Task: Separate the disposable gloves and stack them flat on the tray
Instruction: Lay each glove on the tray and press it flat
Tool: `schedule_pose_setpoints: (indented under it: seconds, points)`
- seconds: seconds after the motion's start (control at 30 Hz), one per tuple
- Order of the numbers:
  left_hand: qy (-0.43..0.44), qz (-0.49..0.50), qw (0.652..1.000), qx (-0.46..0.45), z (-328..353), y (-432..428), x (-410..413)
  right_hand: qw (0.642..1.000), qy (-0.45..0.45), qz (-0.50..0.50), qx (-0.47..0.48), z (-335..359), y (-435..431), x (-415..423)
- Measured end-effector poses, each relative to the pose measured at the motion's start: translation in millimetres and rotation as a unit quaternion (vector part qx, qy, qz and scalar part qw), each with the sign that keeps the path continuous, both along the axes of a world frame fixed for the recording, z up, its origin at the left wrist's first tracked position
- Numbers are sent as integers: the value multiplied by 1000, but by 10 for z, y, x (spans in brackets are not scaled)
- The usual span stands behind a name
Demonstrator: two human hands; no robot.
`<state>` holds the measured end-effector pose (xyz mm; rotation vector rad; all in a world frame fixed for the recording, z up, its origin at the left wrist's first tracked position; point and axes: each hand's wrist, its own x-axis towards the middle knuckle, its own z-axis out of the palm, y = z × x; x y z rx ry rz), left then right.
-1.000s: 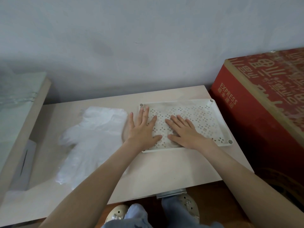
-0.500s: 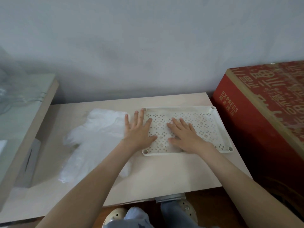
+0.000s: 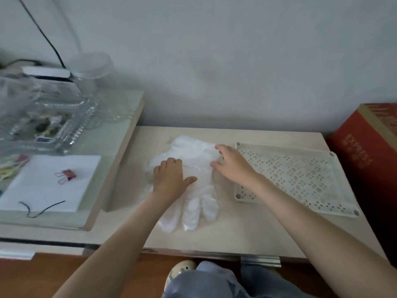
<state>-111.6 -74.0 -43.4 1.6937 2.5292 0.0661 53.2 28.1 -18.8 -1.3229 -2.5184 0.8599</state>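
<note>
- The left hand (image 3: 169, 178) lies on the disposable gloves (image 3: 193, 155) with its fingers bent down at the knuckles and its thumb spread; whether it grips a layer cannot be told.
- The right hand (image 3: 233, 166) is half spread, thumb and forefinger apart, with the tips touching the pile's right edge.
- The gloves lie on the table (image 3: 236, 235), just left of the perforated tray (image 3: 279, 147), glove fingers pointing towards the person.
- The red box (image 3: 361, 147) reads "EXPRESS"; its other print is too blurred to read.
- A second ago both hands lay flat on the tray; now both are on the pile.
- The box is cut off at the right edge, and no single glove can be told apart.
</note>
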Motion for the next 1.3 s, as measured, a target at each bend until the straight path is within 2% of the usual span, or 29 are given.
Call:
schedule_pose_setpoints:
  seconds: [0.1,0.23,0.33,0.47,0.67,0.83,1.0,1.07,1.13,1.2,1.3]
  points:
    - [-20,-25,999,14,-100,-40,-82,999,5,-32,-8,2,70,-278]
    - [-14,-47,997,55,-184,-35,-131,996,-42,-67,31,-19,231,-490]
    - [-40,-59,993,94,-243,-26,-205,992,-76,-50,84,-68,314,-604]
    - [-5,-78,987,139,-318,-10,-243,987,-76,-15,143,-58,339,-717]
    - [-10,-72,983,168,-336,20,-219,992,-32,31,115,22,279,-773]
    - [-11,-119,974,193,-292,6,-226,988,-92,33,119,-43,343,-848]
    - [-26,-150,954,259,-315,27,-299,993,-31,23,110,-54,349,-898]
    - [-27,-161,943,290,-307,43,-312,997,7,11,82,-44,355,-890]
    - [-23,-174,933,313,-280,61,-300,999,45,-21,-19,2,368,-853]
    - [-17,-192,927,320,-233,66,-265,992,32,-30,-114,57,400,-804]
    - [-19,-220,919,326,-177,86,-204,986,13,2,-168,139,444,-681]
